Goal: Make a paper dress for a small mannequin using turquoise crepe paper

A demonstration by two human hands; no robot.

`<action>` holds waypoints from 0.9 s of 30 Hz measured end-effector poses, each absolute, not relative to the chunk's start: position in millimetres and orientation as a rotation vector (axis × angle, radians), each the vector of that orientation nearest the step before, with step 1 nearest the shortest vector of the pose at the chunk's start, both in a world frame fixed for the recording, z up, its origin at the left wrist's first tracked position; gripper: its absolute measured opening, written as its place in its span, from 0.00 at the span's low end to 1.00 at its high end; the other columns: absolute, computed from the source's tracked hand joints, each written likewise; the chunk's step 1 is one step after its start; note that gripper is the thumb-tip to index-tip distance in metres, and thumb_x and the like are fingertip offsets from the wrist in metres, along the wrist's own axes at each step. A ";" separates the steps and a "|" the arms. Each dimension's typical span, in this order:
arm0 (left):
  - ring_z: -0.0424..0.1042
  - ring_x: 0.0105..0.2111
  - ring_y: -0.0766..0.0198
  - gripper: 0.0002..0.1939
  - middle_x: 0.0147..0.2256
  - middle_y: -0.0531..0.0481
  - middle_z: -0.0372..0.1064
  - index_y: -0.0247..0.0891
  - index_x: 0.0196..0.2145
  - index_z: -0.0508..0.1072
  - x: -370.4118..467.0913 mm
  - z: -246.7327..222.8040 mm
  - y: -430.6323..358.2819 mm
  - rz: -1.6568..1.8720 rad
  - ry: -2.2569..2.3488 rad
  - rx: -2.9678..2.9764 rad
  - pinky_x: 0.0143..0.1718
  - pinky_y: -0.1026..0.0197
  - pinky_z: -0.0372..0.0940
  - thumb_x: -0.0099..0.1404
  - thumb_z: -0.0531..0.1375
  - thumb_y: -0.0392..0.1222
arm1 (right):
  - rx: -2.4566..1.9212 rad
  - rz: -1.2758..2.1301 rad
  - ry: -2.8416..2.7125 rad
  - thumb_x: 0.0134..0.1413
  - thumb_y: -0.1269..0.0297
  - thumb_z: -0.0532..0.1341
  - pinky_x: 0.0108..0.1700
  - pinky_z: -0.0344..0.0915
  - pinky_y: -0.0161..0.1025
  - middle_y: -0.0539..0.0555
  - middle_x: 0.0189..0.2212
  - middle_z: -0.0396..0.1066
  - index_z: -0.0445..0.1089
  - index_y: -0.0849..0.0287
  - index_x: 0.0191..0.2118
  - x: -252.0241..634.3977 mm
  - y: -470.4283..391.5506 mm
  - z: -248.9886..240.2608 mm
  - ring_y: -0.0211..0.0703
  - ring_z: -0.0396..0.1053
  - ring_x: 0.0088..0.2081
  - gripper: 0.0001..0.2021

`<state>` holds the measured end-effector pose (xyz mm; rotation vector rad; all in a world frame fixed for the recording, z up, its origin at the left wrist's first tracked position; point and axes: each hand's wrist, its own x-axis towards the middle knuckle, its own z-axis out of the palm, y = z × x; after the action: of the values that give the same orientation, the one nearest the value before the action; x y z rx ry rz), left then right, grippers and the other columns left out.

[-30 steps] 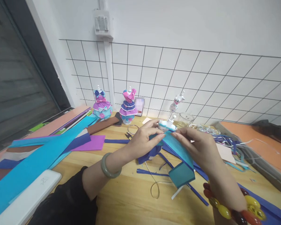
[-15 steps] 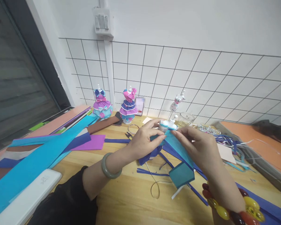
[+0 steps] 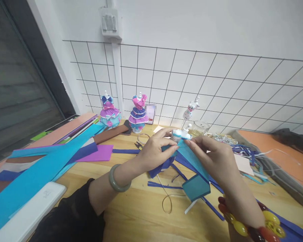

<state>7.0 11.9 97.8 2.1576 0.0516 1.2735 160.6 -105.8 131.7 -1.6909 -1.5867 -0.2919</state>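
A small white mannequin bust [image 3: 181, 134] with blue trim tilts to one side in front of me, held in my left hand [image 3: 158, 149]. The left fingers are closed round it, the thumb pressing at its lower front. My right hand [image 3: 215, 154] pinches a light blue crepe paper strip [image 3: 194, 156] against the bust's front edge. The strip runs down to a folded teal piece [image 3: 197, 188] above the table. Dark blue paper [image 3: 163, 168] hangs beneath the left hand, partly hidden by it.
Two mannequins in paper dresses [image 3: 109, 114] [image 3: 138, 116] stand by the wall grid. A bare white mannequin [image 3: 191, 108] and a glass jar [image 3: 201, 127] are behind my hands. Paper strips [image 3: 53, 158] and a white power bank [image 3: 31, 211] lie left; a grey-edged tray [image 3: 270, 178] is right.
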 end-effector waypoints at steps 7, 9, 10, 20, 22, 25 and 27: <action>0.69 0.53 0.58 0.05 0.53 0.40 0.67 0.35 0.34 0.77 6.8 98.2 11.1 1.275 0.050 2.154 0.56 0.49 0.66 0.63 0.60 0.35 | -1.691 -0.279 -1.593 0.58 0.56 0.60 0.23 0.60 0.34 0.51 0.20 0.73 0.71 0.58 0.27 158.3 -106.0 134.1 0.37 0.67 0.21 0.13; 0.69 0.53 0.57 0.05 0.53 0.41 0.67 0.36 0.34 0.77 6.7 98.3 11.1 1.279 0.055 2.150 0.55 0.48 0.66 0.63 0.60 0.36 | -1.690 -0.280 -1.593 0.58 0.56 0.59 0.23 0.59 0.34 0.51 0.20 0.73 0.71 0.58 0.28 157.7 -106.4 134.5 0.37 0.66 0.21 0.13; 0.69 0.53 0.58 0.05 0.53 0.41 0.67 0.36 0.34 0.77 6.7 98.4 11.1 1.285 0.056 2.149 0.55 0.48 0.67 0.63 0.60 0.36 | -1.691 -0.280 -1.593 0.59 0.56 0.59 0.23 0.59 0.34 0.51 0.20 0.73 0.71 0.58 0.28 157.5 -106.5 134.6 0.37 0.66 0.21 0.13; 0.69 0.53 0.57 0.05 0.53 0.40 0.67 0.36 0.33 0.77 6.6 98.7 11.3 1.293 0.056 2.159 0.55 0.49 0.67 0.63 0.61 0.36 | -1.712 -0.309 -1.610 0.60 0.56 0.58 0.23 0.57 0.33 0.48 0.18 0.68 0.68 0.58 0.27 157.9 -105.9 133.9 0.35 0.62 0.20 0.14; 0.69 0.53 0.57 0.05 0.53 0.39 0.67 0.35 0.34 0.77 6.6 98.6 11.5 1.288 0.051 2.160 0.55 0.49 0.67 0.63 0.60 0.36 | -1.709 -0.310 -1.609 0.60 0.56 0.58 0.23 0.57 0.32 0.48 0.18 0.67 0.68 0.58 0.27 158.0 -105.7 133.9 0.35 0.61 0.19 0.14; 0.69 0.53 0.57 0.05 0.53 0.40 0.67 0.36 0.34 0.77 6.8 98.4 11.8 1.285 0.055 2.157 0.55 0.48 0.67 0.63 0.60 0.36 | -1.706 -0.312 -1.610 0.60 0.55 0.58 0.23 0.57 0.32 0.48 0.18 0.68 0.69 0.58 0.27 158.4 -105.6 133.6 0.35 0.61 0.19 0.14; 0.69 0.52 0.58 0.04 0.53 0.41 0.67 0.36 0.34 0.77 6.9 98.3 11.9 1.290 0.059 2.151 0.54 0.49 0.67 0.63 0.61 0.36 | -1.709 -0.314 -1.618 0.60 0.55 0.58 0.23 0.57 0.32 0.49 0.18 0.68 0.69 0.58 0.28 159.0 -105.7 133.4 0.35 0.62 0.20 0.14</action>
<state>6.9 11.9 98.3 2.1508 0.0591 1.2899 159.0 -105.7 133.4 -1.7093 -1.6175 -0.3143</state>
